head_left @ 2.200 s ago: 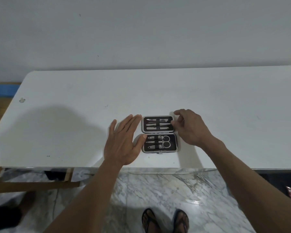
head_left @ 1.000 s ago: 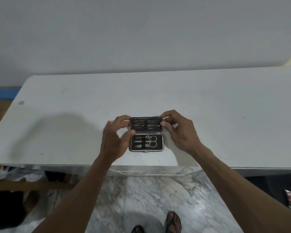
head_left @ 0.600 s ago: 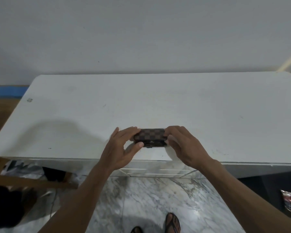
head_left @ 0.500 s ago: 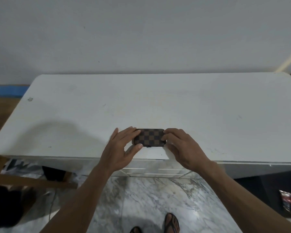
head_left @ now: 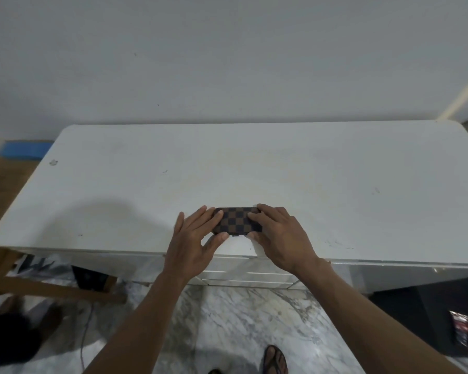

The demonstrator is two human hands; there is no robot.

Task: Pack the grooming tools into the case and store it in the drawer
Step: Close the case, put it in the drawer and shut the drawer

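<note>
The grooming case (head_left: 237, 222), brown and black checkered, lies closed on the white table (head_left: 254, 163) close to its front edge. The tools are hidden inside it. My left hand (head_left: 193, 238) lies over the case's left end, fingers on the lid and thumb against the front edge. My right hand (head_left: 277, 234) covers the right end the same way, fingers reaching the far edge and thumb at the front. Both hands hold the case between fingers and thumb. Drawer fronts (head_left: 243, 276) show below the table edge, directly under the case.
A white wall stands right behind the table. A wooden frame (head_left: 52, 288) is at the lower left, a dark cabinet (head_left: 427, 306) at the lower right. A marble floor (head_left: 227, 319) lies below, with my sandalled foot (head_left: 274, 361) on it.
The case was open with the tools showing. Both hands folded the lid down, and the case now lies closed under my fingers, nearer the front edge.
</note>
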